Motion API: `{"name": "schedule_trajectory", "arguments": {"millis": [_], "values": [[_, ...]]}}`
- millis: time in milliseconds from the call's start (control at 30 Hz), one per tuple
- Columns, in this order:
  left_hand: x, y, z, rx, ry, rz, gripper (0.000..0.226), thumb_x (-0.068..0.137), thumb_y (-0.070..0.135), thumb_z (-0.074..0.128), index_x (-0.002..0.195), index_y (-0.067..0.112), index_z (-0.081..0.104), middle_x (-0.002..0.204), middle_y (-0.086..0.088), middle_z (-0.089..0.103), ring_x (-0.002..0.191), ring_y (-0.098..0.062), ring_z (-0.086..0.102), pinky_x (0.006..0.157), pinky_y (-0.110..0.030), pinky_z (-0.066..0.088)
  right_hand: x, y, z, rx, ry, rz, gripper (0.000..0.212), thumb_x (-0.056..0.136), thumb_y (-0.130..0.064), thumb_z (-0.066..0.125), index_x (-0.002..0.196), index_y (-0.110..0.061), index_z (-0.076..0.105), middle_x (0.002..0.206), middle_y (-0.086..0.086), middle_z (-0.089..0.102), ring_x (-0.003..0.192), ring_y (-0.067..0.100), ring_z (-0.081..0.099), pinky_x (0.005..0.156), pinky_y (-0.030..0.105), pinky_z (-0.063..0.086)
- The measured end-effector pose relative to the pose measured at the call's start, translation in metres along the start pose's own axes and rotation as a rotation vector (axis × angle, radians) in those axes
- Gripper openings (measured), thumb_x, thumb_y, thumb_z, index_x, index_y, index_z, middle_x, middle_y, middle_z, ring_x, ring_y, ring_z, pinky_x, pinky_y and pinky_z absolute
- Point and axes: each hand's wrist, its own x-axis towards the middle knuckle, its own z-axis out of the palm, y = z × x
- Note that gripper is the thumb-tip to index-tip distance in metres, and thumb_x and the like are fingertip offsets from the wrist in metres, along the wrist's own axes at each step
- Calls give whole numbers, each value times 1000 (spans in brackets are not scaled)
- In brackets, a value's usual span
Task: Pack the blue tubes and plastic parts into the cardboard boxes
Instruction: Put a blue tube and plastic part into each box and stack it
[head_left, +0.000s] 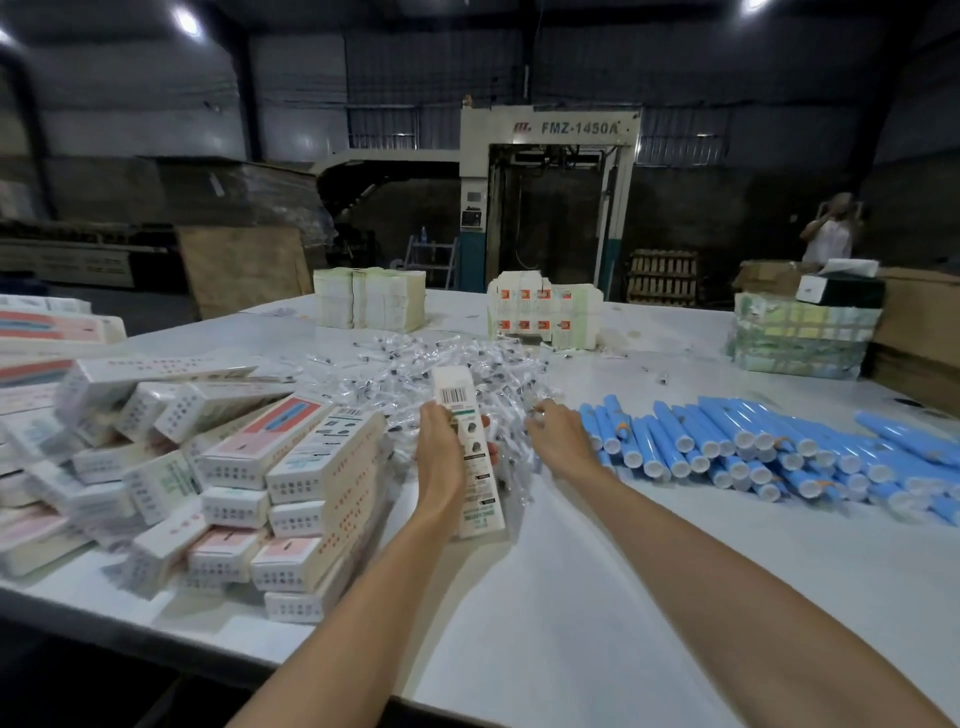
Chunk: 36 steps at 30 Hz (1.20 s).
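Box (471, 457) over table centre, looks mid-fill: left hand (441, 452) fingers wrapped round it, right hand (558, 441) fingers curled into the plastic parts (415, 358), grasp can't tell; closed boxes (234, 467) heaped left, many blue tubes (753, 447) unpacked right.

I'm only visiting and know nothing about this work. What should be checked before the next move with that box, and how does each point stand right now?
1. Box firmly held: the left hand grips the cardboard box around its middle. Ok.
2. Box end open for filling: cannot tell.
3. Plastic part picked up: the right hand is at the pile of plastic parts, but whether it holds one is hidden. Cannot tell.
4. Blue tubes nearby: they lie just right of the right hand. Ok.
5. Tube already inside the box: cannot tell.
6. Bare table in front to work on: ok.
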Motion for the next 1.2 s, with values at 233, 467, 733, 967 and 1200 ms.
{"name": "schedule_trajectory", "arguments": {"millis": [233,467,733,967,1200], "values": [[-2,2,1,-41,-27,-8,48,116,33,26,131,-1,56,100,-27,77,61,-23,71,50,-30,57,9,0,16,13,-2,71,33,94,4,57,124,-5,47,101,11,61,89,30,59,58,34,40],[-6,8,5,-83,-96,-15,40,114,27,27,133,3,53,107,-17,79,74,-29,76,60,-37,64,-7,11,-11,278,112,63,50,100,-2,57,144,-15,36,93,10,64,69,19,58,55,37,48],[-16,0,26,-96,-501,-94,27,107,28,53,132,25,62,126,-11,78,110,-43,76,103,-66,56,-38,31,-102,840,341,37,30,92,-3,74,118,-11,62,99,9,72,85,25,75,77,37,61],[-23,-5,34,-74,-711,-134,30,110,28,61,139,29,61,133,-17,74,118,-43,73,95,-54,63,-59,1,-161,863,468,-276,39,92,-7,76,124,-21,60,93,-1,72,92,19,75,80,27,61],[-25,-3,32,-49,-740,-108,42,108,25,63,149,23,54,137,-19,71,124,-45,70,109,-70,50,-58,-34,-151,676,498,-394,36,92,-6,75,124,-17,62,98,-4,70,92,8,69,82,20,57]]}}
